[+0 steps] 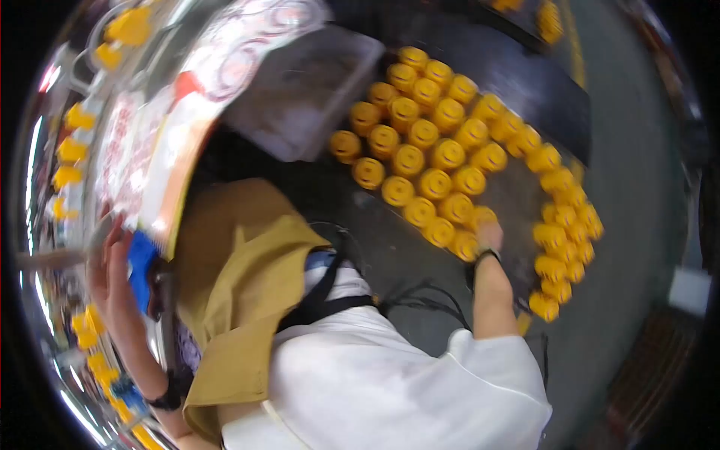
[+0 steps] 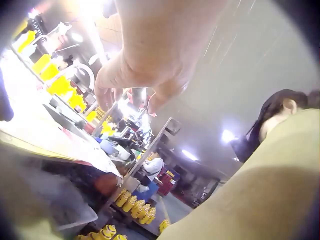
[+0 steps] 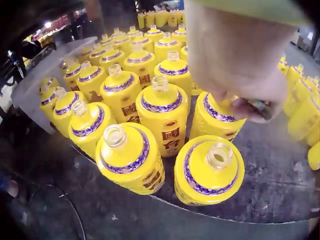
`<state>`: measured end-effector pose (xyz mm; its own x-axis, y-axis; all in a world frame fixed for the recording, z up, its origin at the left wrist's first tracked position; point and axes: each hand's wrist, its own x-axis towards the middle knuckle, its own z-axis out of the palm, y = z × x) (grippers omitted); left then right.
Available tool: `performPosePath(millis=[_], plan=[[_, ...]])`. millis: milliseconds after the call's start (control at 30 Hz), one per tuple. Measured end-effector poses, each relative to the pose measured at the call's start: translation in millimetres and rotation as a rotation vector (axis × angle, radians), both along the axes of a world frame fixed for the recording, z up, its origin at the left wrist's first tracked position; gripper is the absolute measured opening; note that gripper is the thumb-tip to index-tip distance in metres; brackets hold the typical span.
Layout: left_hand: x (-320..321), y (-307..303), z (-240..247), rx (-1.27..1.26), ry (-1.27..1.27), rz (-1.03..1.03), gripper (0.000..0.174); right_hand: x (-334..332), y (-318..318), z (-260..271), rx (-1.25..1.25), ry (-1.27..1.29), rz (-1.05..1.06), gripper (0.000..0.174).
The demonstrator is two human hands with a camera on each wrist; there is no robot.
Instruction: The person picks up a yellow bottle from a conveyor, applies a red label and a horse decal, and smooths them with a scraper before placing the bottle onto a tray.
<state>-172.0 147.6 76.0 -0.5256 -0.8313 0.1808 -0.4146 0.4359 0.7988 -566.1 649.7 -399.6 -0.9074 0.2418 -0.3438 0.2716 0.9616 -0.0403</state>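
Observation:
My right hand (image 1: 490, 237) reaches down to the near edge of a group of yellow bottles (image 1: 435, 184). In the right wrist view the right hand (image 3: 250, 85) grips the neck of a yellow bottle (image 3: 212, 117) with a blue patterned band; the fingertips are partly hidden. Two bottles with bare glass necks, one on the left (image 3: 131, 157) and one on the right (image 3: 210, 170), stand upright in front of it. Raised at the far left, my left hand (image 1: 116, 274) has loosely bent fingers. No object shows in the left hand (image 2: 155, 60) in the left wrist view.
A translucent bin (image 1: 307, 90) lies beside the bottles, near a red and white printed sheet (image 1: 240, 56). More yellow bottles (image 1: 562, 240) stand in a curved row on the right. Another person (image 2: 152, 167) is in the background. Black cables (image 1: 427, 300) hang below the dark surface.

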Motion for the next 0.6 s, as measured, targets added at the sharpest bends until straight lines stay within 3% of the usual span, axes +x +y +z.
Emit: performPosePath(millis=[33, 67, 100, 133, 167, 200, 267, 333, 367, 400, 467, 500, 533, 600], plan=[[-4.5, 13.2, 3.8, 0.099, 0.027, 0.063, 0.043, 1.8, 4.6, -11.0, 0.010, 0.001, 0.167, 0.043], [-16.0, 27.7, 5.6, 0.178, 0.061, 0.150, 0.043, 12.1, -17.1, 40.1, -0.138, 0.012, 0.168, 0.047], [-7.2, 22.2, -2.7, 0.152, 0.134, 0.048, 0.043, -12.4, 9.5, -19.0, -0.060, -0.102, 0.329, 0.044], [-0.5, 22.0, 0.4, 0.243, 0.132, 0.088, 0.043, -6.3, 5.7, 9.8, -0.170, -0.009, 0.354, 0.038], [4.3, 20.3, -6.3, 0.214, 0.222, 0.065, 0.042, -13.4, 18.5, -12.0, -0.169, 0.141, 0.250, 0.034], [10.9, 17.3, -3.2, 0.290, 0.298, 0.087, 0.041, -30.9, 25.5, -25.1, -0.281, 0.031, 0.206, 0.036], [46.0, 4.7, -14.3, 0.233, 0.325, 0.111, 0.042, -43.7, -23.1, -3.3, -0.312, 0.086, 0.330, 0.035], [86.4, -8.7, -15.9, 0.113, 0.359, 0.260, 0.044, -41.2, -54.9, 42.7, -0.269, 0.212, 0.363, 0.033], [102.5, -14.2, -21.8, 0.030, 0.378, 0.340, 0.046, -39.7, -83.2, 73.9, -0.427, 0.163, 0.428, 0.029], [129.8, -28.2, -28.7, -0.112, 0.408, 0.474, 0.050, -41.9, -115.3, 98.1, -0.431, 0.171, 0.456, 0.029], [187.7, -64.5, -38.1, -0.412, 0.359, 0.758, 0.061, -45.8, -180.6, 142.9, -0.631, 0.312, 0.772, 0.027], [204.6, -76.5, -33.1, -0.374, 0.474, 0.965, 0.068, -31.9, -224.4, 184.8, -0.690, 0.349, 0.835, 0.027], [246.9, -99.3, -44.4, -0.485, 0.313, 1.089, 0.078, -9.5, -271.0, 232.3, -0.750, 0.385, 0.897, 0.027], [290.3, -134.1, -54.1, -0.526, 0.269, 1.197, 0.088, 24.3, -343.4, 308.3, -0.798, 0.425, 1.132, 0.026]])
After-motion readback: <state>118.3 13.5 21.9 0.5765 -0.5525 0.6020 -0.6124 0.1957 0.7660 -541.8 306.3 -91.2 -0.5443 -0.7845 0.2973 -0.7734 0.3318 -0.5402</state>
